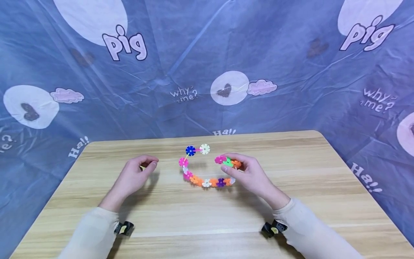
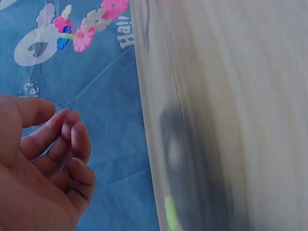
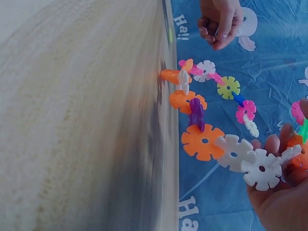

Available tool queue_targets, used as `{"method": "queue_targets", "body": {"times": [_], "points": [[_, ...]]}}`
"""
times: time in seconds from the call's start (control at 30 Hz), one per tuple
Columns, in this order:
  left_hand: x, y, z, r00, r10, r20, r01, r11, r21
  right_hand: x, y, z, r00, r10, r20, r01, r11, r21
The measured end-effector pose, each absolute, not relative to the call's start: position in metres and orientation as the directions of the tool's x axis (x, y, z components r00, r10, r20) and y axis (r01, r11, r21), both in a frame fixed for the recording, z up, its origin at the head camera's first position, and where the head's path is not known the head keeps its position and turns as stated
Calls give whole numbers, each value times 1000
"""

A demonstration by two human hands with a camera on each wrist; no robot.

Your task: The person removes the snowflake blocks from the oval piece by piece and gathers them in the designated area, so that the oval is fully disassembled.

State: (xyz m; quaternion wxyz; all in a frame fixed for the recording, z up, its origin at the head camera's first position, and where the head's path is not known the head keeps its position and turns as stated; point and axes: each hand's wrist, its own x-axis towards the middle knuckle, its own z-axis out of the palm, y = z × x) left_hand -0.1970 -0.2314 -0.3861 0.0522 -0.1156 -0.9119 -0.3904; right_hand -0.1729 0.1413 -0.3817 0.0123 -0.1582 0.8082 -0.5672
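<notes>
My right hand (image 1: 253, 174) holds one end of a chain of notched flower-shaped discs (image 1: 221, 182), around its green and orange pieces. The chain curves in an open loop; its other end is a white disc (image 1: 205, 149) beside a blue one (image 1: 190, 150). In the right wrist view, white discs (image 3: 262, 169) hang by the fingers of the right hand (image 3: 284, 204). To the left of the chain, apart from it, is my left hand (image 1: 137, 172). The left wrist view shows the left hand (image 2: 48, 168) with loosely curled fingers and nothing in them.
A small yellow-green piece (image 2: 171, 212) lies on the wooden table (image 1: 194, 219), partly hidden behind the left hand in the head view. A blue printed cloth (image 1: 194, 54) stands behind the table and along both sides.
</notes>
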Motion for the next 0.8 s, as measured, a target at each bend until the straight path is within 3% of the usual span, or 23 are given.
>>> {"method": "queue_targets", "body": {"times": [0.8], "points": [[-191, -195, -375, -918, 286, 273, 389, 529, 754, -173, 128, -376, -944, -279, 177, -257, 287, -923]]}}
